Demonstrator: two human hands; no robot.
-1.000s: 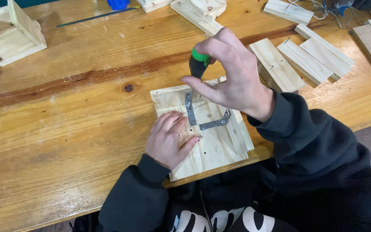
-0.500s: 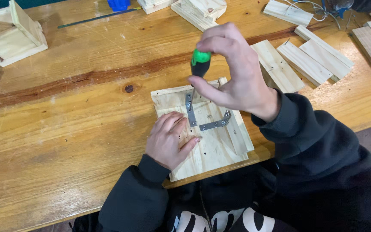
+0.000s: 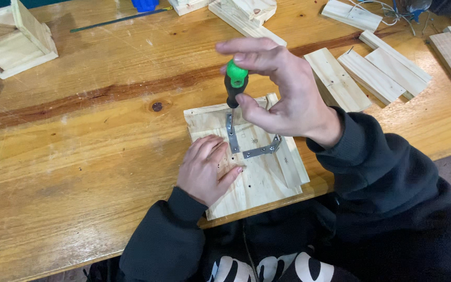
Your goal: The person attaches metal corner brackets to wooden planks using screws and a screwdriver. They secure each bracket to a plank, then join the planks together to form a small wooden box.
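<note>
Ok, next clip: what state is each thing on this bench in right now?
Green-capped black screwdriver: upright, tip on the bracket, gripped by the right hand.
L-shaped metal bracket: flat on the panel.
Pale pine panel: flat at the table edge, pressed down by the left hand.
Open-sided wooden box: resting far left, untouched.
Loose wooden slats: lying flat, far right.
</note>
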